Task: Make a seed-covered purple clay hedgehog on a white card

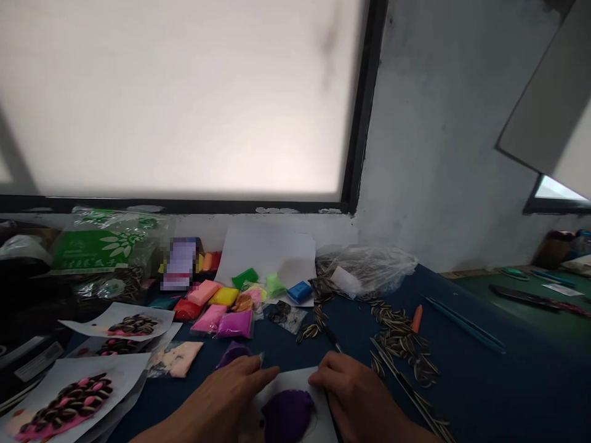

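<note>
Pale wall, big bright window, and a dark blue worktop point(508, 394) pushed up against it. At the near side, low in view, there's a purple clay blob point(289, 415) on a small sheet of white paper point(295, 378). The right hand point(353, 391) is curled nearly closed and looks pinched on the paper's far right corner. The left hand point(233, 384) is loosely bent, index finger out over the far left corner; can't tell if it's got anything underneath. IMO the trick is keeping both corners flat and steady, and any pressing on the clay should be light, working out from the middle so the rim doesn't crack or smear. As for containers: a green-and-clear bag point(111, 246) at the back left corner has striped seeds slumped in the bottom, and a crinkly clear bag point(369, 271) sits along the back edge, contents too murky to call. Between them are little clay packets point(235, 324) in magenta, pink, red, yellow and so on. Loose seeds point(397, 326) lie right of the right hand.
</note>
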A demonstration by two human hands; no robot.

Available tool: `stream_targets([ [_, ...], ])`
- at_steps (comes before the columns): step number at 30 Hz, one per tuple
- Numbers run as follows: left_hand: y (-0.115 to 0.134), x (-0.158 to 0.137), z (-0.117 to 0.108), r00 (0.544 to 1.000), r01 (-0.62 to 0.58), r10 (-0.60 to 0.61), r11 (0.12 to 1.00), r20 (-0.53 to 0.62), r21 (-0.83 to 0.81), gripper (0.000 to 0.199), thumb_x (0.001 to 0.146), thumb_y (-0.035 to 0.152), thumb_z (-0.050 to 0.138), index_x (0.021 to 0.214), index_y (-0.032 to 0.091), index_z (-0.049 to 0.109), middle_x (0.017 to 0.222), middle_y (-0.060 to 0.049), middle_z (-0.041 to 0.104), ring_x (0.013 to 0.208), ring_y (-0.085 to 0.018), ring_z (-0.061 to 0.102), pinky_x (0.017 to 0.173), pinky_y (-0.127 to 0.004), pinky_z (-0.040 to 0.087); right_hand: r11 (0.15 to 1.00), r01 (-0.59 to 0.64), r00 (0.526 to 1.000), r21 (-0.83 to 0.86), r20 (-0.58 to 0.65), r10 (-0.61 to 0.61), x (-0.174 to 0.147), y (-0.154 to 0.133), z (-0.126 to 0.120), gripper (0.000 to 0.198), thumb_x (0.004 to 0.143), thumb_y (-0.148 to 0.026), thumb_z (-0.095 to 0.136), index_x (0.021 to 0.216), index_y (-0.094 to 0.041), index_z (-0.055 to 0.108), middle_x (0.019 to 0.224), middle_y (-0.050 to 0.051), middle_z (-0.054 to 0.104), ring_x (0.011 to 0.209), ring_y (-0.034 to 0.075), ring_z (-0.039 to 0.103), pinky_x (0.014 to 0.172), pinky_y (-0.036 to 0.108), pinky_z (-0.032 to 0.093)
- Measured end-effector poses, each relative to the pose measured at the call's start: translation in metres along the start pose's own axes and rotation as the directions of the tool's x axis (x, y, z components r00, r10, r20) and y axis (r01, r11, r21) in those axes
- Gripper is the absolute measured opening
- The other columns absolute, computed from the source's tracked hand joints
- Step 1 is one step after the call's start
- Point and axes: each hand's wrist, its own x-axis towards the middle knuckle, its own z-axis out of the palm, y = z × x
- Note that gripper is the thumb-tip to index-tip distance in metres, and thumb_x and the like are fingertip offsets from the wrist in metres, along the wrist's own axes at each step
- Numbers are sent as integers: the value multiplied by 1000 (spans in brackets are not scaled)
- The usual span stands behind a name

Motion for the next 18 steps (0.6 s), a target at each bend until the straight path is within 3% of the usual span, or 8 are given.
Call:
stream_targets([
  [3,11,-4,-12,999,26,-26,1000,40,-1,68,71,35,78,136,28,62,122,-13,70,107,-36,65,88,-37,51,1000,16,1000,21,7,-16,0,1,1,44,84,-4,47,118,-16,72,103,13,69,89,24,64,69,30,48],
  [6,10,-2,-9,999,24,-25,999,37,26,65,72,36,77,135,27,63,125,-14,69,110,-37,63,91,-39,50,999,36,999,41,5,-36,-2,0,0,46,83,-3,47,122,-13,70,106,14,69,93,26,64,74,32,50],
  [11,-3,9,4,985,40,-68,984,159,174,70,67,35,79,134,22,64,119,-20,71,103,-43,66,86,-46,52,997,71,997,19,-33,-70,-4,-2,-2,39,78,-3,51,104,-17,76,101,12,70,87,25,66,67,30,48],
  [13,-1,9,2,989,26,-49,986,140,162,71,66,40,82,133,24,65,116,-18,72,99,-41,67,84,-45,53,996,92,995,-17,-41,-93,-5,0,1,36,78,-5,53,100,-20,77,99,11,70,85,24,66,65,30,45],
  [15,4,5,-4,998,-7,-1,992,60,129,68,76,40,76,141,30,57,120,-14,70,102,-36,66,89,-41,49,991,118,991,-66,-51,-122,-5,3,6,32,80,-9,55,100,-22,77,97,10,70,84,24,66,63,30,43],
  [18,14,0,-14,997,-46,38,991,64,128,61,79,45,74,137,33,60,107,-12,72,91,-32,68,82,-37,50,971,145,983,-191,-85,-163,-7,7,17,24,84,-18,58,100,-22,75,97,11,69,79,24,64,60,30,41],
])
